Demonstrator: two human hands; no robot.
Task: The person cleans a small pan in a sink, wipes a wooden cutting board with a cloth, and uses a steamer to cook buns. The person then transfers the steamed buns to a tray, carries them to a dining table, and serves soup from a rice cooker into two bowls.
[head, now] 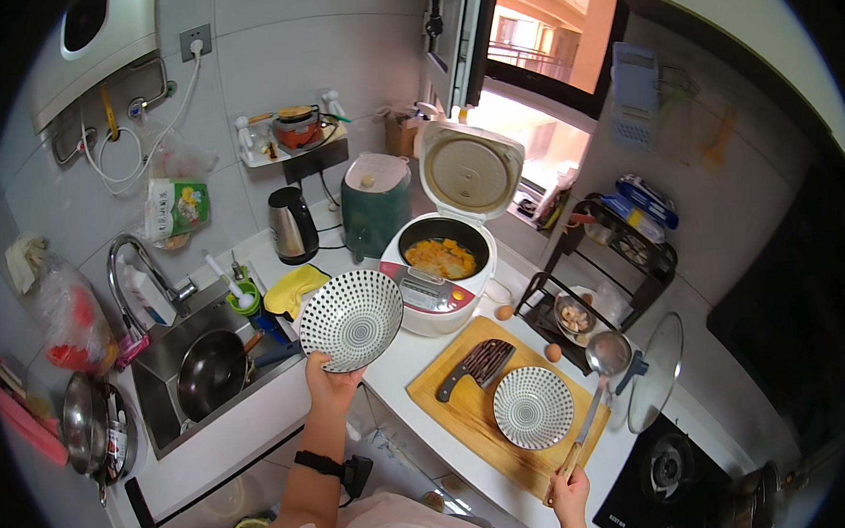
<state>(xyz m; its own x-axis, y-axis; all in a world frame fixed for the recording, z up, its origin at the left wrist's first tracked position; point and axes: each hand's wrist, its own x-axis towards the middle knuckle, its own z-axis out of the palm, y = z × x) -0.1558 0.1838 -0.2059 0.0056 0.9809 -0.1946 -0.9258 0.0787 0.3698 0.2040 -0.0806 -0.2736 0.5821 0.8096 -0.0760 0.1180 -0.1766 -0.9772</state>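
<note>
My left hand [334, 380] grips the rim of a black-dotted white bowl [352, 319], which is tilted so its inside faces me; it looks bare inside. In my right hand [570, 489] is the wooden handle of a metal ladle [608, 354], its cup up at the far end. A second bowl [533, 407] with the same dots sits on the wooden cutting board [447, 364], beside a cleaver [476, 368]. Beyond the left bowl stands a rice cooker [432, 308] with its lid [471, 165] raised. Orange chunks [440, 257] in liquid fill part of its pot.
Two eggs [504, 313] lie by the board, near a dark rack [553, 321]. A glass lid [658, 376] stands beside the gas stove [660, 474]. At left, a wok [211, 375] rests in the sink [158, 418]. A kettle [292, 225] and a yellow cloth [295, 289] are behind.
</note>
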